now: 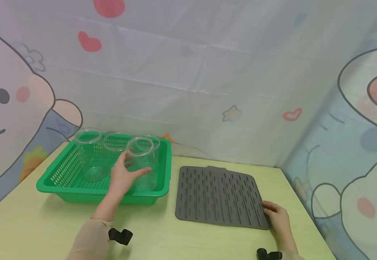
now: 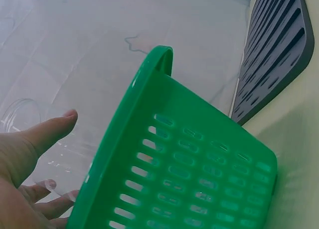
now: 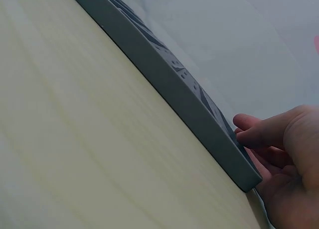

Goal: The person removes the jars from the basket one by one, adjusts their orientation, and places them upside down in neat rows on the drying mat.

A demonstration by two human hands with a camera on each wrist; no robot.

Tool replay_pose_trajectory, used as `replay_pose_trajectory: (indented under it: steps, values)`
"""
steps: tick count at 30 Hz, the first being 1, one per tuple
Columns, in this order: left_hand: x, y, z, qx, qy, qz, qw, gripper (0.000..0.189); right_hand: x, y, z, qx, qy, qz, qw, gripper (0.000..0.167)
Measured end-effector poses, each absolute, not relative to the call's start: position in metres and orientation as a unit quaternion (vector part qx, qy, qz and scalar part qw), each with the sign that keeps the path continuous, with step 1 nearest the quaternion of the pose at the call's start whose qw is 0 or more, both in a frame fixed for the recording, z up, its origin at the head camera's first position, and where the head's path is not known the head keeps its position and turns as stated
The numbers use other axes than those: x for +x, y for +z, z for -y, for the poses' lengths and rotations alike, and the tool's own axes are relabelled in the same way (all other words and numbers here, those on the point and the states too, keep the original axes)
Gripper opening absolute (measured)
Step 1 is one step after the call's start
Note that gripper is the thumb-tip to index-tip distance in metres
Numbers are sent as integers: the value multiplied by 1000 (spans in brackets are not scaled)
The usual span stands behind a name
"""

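A clear plastic jar (image 1: 141, 162) stands at the right end of the green basket (image 1: 65, 189). My left hand (image 1: 125, 173) holds it round the side: the thumb lies across the front, and curved fingers show through the clear wall. The left wrist view also has this jar (image 2: 60, 159) behind the basket's rim, with my left hand (image 2: 20, 164) about it. My right hand (image 1: 279, 220) touches the right edge of a grey ribbed mat (image 1: 219, 196) lying flat on the table. In the right wrist view, its relaxed fingertips rest at the mat's corner (image 3: 219, 144).
More clear jars share the basket: one jar (image 1: 92, 159) at the left, another (image 1: 115, 144) in the middle and one behind the held jar. The pale yellow table (image 1: 152, 231) ends at a printed cloth (image 1: 188, 79) behind; more cloth hangs at the right.
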State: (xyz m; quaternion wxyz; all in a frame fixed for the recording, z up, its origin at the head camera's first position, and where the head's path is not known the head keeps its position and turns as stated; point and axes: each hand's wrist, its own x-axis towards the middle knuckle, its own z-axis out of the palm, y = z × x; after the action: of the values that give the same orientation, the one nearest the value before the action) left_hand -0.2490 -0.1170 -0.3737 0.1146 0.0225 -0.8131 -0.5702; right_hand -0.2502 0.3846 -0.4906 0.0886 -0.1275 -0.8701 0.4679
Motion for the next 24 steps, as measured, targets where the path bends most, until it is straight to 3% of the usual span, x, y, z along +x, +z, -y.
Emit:
replay_pose_trajectory:
  steps: [7,13,24]
  values:
    - [-245,-367,115,30,-577,801,155,91,-248,-487,-383,-124,470,870,83,36]
    - [-244,-366,112,15,-567,792,226,90,-246,-477,-379,-125,473,869,67,41]
    - [-245,-371,96,-45,-481,797,361,82,-242,-437,-366,-82,480,866,116,55]
